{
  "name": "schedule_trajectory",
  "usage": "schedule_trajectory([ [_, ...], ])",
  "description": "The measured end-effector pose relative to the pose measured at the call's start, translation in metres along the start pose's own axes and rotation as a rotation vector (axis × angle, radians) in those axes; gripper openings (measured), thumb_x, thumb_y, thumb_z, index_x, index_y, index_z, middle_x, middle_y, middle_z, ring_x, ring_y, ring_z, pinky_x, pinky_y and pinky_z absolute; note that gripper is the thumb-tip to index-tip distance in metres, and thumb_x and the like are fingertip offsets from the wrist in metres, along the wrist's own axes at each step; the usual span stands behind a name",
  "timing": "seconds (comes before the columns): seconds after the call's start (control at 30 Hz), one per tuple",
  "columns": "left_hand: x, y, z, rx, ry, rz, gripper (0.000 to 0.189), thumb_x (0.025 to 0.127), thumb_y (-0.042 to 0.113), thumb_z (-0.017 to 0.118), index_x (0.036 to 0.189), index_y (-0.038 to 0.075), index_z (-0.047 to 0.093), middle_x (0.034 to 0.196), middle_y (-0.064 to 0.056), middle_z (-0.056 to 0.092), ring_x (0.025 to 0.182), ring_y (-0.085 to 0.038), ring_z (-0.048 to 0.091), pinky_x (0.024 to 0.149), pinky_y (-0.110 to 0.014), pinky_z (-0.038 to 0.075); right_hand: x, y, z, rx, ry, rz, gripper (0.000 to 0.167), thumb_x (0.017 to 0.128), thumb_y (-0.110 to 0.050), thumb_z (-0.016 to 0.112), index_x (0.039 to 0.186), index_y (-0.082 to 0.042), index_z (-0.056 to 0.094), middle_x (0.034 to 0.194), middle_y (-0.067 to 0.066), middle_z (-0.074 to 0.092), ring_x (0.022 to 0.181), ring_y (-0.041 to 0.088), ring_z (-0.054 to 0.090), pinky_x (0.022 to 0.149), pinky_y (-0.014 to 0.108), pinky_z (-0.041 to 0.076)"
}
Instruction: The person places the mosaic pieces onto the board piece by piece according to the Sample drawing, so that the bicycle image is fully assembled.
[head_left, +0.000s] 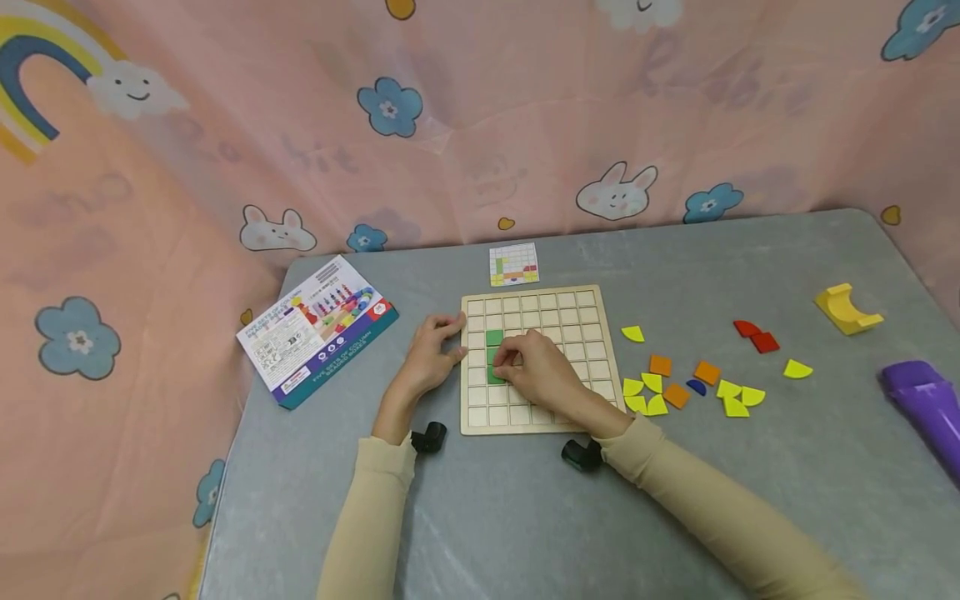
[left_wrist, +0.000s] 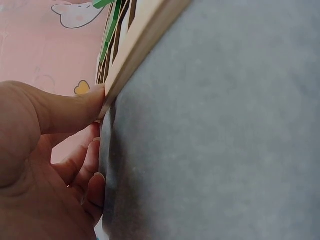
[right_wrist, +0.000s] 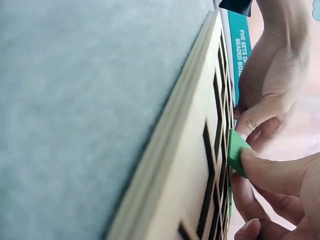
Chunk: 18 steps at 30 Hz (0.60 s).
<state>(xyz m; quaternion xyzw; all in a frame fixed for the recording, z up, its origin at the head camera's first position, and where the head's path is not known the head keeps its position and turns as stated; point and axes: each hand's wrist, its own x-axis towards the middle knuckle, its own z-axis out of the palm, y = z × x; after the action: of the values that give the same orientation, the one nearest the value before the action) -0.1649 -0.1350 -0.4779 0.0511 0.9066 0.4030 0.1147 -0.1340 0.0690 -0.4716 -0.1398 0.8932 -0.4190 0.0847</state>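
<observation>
A wooden grid board [head_left: 534,306] lies flat on the grey table. My left hand [head_left: 429,357] is at its left side, the thumb [left_wrist: 92,102] pressed to the board's edge and the other fingers loosely bent beside it. My right hand [head_left: 543,371] reaches over the board and pinches a green square tile [right_wrist: 237,152] between thumb and fingers. The tile is tilted slightly at the grid in the right wrist view. Above it in the same column sits another green tile [head_left: 494,337]. The right fingers partly cover the green column.
A printed pattern card [head_left: 514,265] lies behind the board. On the right are yellow quarter-round tiles [head_left: 633,334], orange squares [head_left: 661,365], red pieces [head_left: 765,342], a blue half-round [head_left: 696,387], a yellow arch block [head_left: 847,309] and a purple object [head_left: 922,408]. A box [head_left: 318,332] lies left.
</observation>
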Motion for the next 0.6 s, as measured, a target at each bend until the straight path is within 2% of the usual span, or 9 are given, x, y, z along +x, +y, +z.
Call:
schedule_trajectory([
  [0.2,0.001,0.000,0.001,0.005,0.007,0.013,0.058,0.101,0.006,0.069,0.156,0.006,0.051,0.151,-0.019,0.050,0.143,-0.038,0.041,0.120,-0.056,0.031,0.000,-0.002,0.000,-0.062,0.007,-0.023,0.006,0.090,-0.012,0.084,0.087,-0.014,0.080,0.094,0.003,0.065,0.093,0.022,0.054,0.081,0.038,0.048],
  [0.3,0.001,-0.001,0.001,-0.001,0.006,0.015,0.058,0.101,0.005,0.069,0.156,0.006,0.051,0.151,-0.019,0.050,0.143,-0.038,0.041,0.120,-0.056,0.031,0.000,-0.001,0.000,-0.062,0.012,-0.005,0.006,0.090,-0.011,0.085,0.087,-0.014,0.081,0.098,0.004,0.064,0.097,0.023,0.054,0.083,0.038,0.048],
  [0.43,0.001,-0.002,0.001,-0.010,0.013,0.022,0.058,0.101,0.004,0.068,0.156,0.005,0.051,0.150,-0.020,0.050,0.142,-0.039,0.041,0.120,-0.055,0.032,0.000,0.000,-0.002,-0.052,0.008,0.015,0.008,0.089,-0.012,0.086,0.090,-0.014,0.078,0.099,0.004,0.063,0.100,0.023,0.055,0.085,0.039,0.048],
  [0.47,0.002,-0.006,0.003,0.006,0.022,0.037,0.057,0.101,0.005,0.069,0.156,0.007,0.051,0.149,-0.020,0.051,0.140,-0.038,0.042,0.118,-0.052,0.033,0.000,0.001,-0.003,-0.048,0.002,0.018,0.008,0.089,-0.012,0.085,0.091,-0.014,0.078,0.098,0.004,0.063,0.099,0.023,0.055,0.085,0.038,0.048],
  [0.6,0.002,-0.007,0.003,0.009,0.028,0.052,0.056,0.101,0.004,0.069,0.155,0.005,0.052,0.148,-0.020,0.051,0.139,-0.038,0.042,0.118,-0.053,0.033,-0.002,0.008,-0.014,-0.042,-0.007,0.028,0.010,0.090,-0.010,0.084,0.096,-0.012,0.076,0.095,0.005,0.062,0.093,0.023,0.055,0.083,0.037,0.045],
])
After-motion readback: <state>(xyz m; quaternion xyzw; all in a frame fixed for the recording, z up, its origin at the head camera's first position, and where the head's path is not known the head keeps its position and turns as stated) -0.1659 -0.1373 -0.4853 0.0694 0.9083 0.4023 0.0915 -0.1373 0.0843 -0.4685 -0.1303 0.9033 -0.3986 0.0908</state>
